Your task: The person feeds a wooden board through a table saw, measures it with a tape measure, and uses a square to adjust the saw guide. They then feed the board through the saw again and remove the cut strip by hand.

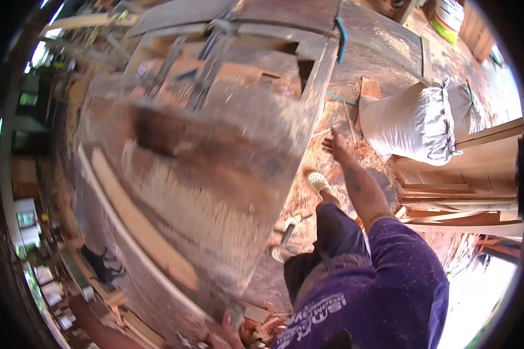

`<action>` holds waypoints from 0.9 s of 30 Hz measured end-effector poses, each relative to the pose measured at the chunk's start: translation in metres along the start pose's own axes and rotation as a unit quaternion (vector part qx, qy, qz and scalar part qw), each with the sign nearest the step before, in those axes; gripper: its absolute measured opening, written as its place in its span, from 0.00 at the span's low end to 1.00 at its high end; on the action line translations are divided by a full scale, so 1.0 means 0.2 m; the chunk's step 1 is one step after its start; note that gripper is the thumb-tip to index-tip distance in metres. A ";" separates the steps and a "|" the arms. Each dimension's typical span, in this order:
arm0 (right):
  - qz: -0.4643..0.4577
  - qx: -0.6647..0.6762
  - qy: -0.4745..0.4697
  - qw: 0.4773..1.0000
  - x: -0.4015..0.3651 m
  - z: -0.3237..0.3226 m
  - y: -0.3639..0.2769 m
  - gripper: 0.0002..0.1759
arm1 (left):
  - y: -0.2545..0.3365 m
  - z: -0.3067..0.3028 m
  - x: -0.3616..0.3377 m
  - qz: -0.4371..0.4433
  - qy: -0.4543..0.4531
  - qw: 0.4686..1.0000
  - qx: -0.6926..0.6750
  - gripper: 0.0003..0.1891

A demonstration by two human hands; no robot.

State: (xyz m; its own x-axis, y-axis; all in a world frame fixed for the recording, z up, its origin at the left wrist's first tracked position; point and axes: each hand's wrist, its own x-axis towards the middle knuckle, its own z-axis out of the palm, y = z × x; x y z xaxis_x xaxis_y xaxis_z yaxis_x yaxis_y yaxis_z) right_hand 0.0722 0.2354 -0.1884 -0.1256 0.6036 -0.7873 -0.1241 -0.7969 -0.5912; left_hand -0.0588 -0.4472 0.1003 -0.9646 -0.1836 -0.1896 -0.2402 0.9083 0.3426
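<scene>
The plank (138, 224) is pale tan, the white-lettered shirt (390, 285) purple.

Plank (142, 227) lay on the table (262, 134), toward the view's left; long strip (130, 235) ran just left of plank. Two sacks (404, 119) stood on floor (384, 174) right of table, shavings (367, 151) between; boards (439, 189) lay below the sacks in view.

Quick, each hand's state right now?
Left hand: partly cut off by the picture's edge; grip cannot be told.
Right hand: open, nothing visible in it.
</scene>
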 end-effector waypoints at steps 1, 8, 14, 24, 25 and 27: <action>-0.003 0.016 -0.009 1.000 0.10 0.04 -0.07 0.46 | 0.13 -0.02 0.01 -0.025 -0.024 0.999 -0.037 0.53; 0.000 0.113 -0.083 0.990 0.93 -0.04 0.11 0.48 | 0.15 -0.07 -0.07 -0.031 0.005 0.998 -0.062 0.59; -0.006 -0.007 -0.028 1.000 1.01 -0.13 0.05 0.40 | 0.32 -0.08 -0.08 -0.188 -0.037 0.964 -0.185 0.64; -0.044 -0.263 0.050 0.963 1.00 -0.11 -0.09 0.28 | 0.22 -0.04 -0.07 -0.243 -0.015 0.951 -0.191 0.61; -0.052 -0.310 0.052 0.948 1.00 -0.09 -0.09 0.27 | 0.18 -0.03 -0.07 -0.252 -0.010 0.947 -0.201 0.62; -0.079 -0.398 0.043 0.913 0.99 -0.09 -0.08 0.25 | 0.15 -0.02 -0.07 -0.236 -0.024 0.942 -0.239 0.62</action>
State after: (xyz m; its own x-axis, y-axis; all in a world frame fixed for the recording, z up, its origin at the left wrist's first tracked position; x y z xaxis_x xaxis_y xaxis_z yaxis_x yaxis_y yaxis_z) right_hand 0.0670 0.3674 -0.3378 -0.0860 0.7363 -0.6712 0.6256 -0.4844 -0.6116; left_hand -0.0528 -0.4188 0.1179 -0.7350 -0.4958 -0.4626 -0.6735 0.4544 0.5831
